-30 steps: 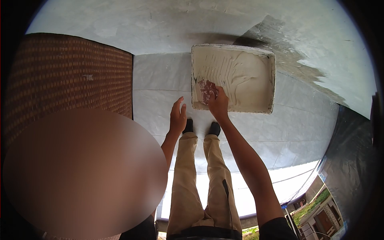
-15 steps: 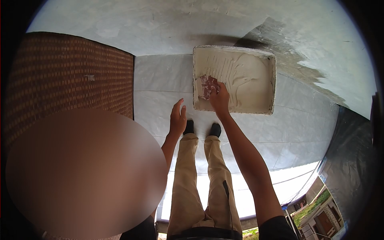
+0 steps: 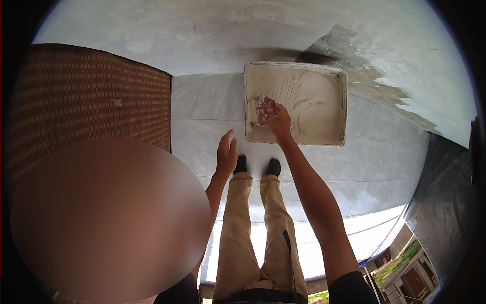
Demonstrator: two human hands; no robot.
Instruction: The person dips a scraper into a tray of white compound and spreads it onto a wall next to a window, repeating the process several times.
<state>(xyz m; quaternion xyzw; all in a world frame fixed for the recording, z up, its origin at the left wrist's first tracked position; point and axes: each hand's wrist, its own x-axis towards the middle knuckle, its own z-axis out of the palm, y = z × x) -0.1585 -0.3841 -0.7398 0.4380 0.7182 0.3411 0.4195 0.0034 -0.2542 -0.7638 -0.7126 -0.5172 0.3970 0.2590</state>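
Note:
A reddish-brown flat scraper [image 3: 263, 109], smeared with pale paste, is gripped in my right hand [image 3: 280, 123]. It lies over the left part of a rectangular tray [image 3: 346, 109], whose rim is crusted with dried material. Cream-coloured paste [image 3: 319, 119] fills much of the tray, with ridged lines across its upper left and smoother swirls to the right. Left of the tray, my left hand [image 3: 226, 153] hovers with its fingers stretched out and thumb apart, touching nothing. The scraper's grip is hidden by my right fingers.
Beyond the tray rises a grey wall with a darker rough patch [image 3: 354, 61]. A brown woven mat [image 3: 101, 96] covers the left side. My dark-covered feet [image 3: 273, 166] stand on grey sheeting [image 3: 202, 99]. Dark sheeting [image 3: 445, 187] hangs at the right. A blurred oval hides the lower left.
The whole view has shifted slightly, so the tray and wall sit a little lower. My right hand and the scraper stay at nearly the same place over the tray; my left hand still hovers.

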